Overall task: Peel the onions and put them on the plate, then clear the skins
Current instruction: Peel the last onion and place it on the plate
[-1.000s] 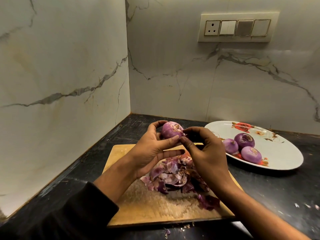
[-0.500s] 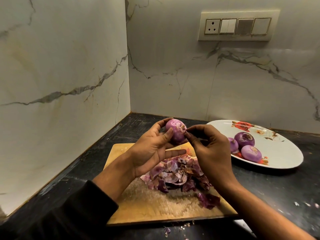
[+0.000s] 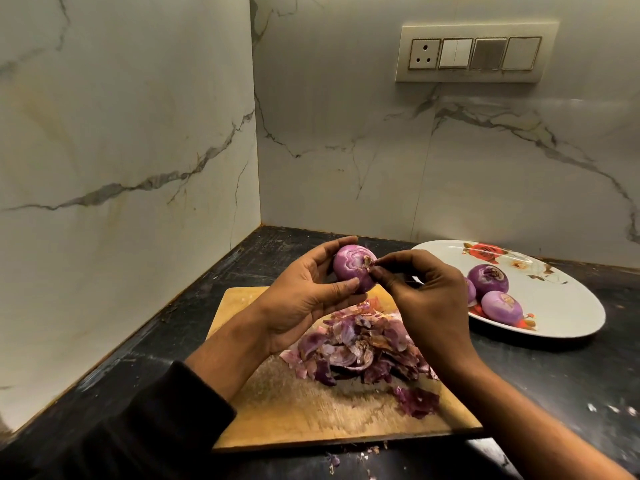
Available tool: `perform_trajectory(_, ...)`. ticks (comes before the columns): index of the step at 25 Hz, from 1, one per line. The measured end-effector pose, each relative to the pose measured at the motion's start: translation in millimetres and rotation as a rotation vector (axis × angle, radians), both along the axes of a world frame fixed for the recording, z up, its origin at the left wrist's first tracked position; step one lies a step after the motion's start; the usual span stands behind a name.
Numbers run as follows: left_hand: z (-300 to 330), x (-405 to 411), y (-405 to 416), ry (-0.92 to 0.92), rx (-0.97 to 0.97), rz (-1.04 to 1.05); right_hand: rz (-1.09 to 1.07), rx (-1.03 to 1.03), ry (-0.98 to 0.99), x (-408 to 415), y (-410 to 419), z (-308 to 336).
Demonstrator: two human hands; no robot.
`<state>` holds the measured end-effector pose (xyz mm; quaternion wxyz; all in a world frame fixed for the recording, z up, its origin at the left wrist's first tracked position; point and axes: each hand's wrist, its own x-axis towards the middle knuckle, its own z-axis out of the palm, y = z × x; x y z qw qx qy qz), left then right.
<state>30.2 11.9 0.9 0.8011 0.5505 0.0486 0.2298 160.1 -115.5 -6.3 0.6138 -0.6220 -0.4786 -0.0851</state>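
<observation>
My left hand [image 3: 304,299] grips a purple, mostly peeled onion [image 3: 351,266] above the wooden cutting board [image 3: 277,410]. Thumb and fingers of my right hand [image 3: 426,299] pinch a small scrap of skin at the onion's end. Below both hands, a heap of purple and brown onion skins [image 3: 363,348] lies on the board. To the right stands a white flowered plate [image 3: 561,306] holding three peeled onions [image 3: 488,280]; one of them is partly hidden behind my right hand.
The board sits on a black counter [image 3: 571,382] in a corner between two marble walls. A switch panel [image 3: 474,53] is on the back wall. Small skin scraps [image 3: 349,459] lie on the counter in front of the board and at the right.
The onion has been lifted a little and turned in my left hand, so its end faces me. My right fingers have moved onto that end and now pinch a scrap there.
</observation>
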Motion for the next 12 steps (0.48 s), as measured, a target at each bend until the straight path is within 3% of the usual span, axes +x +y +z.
perform_trajectory(12,-2.9,1.8,3.9,0.005,-0.021,-0.018,-0.057,-0.025,-0.041,-1.0,1.8,-0.8)
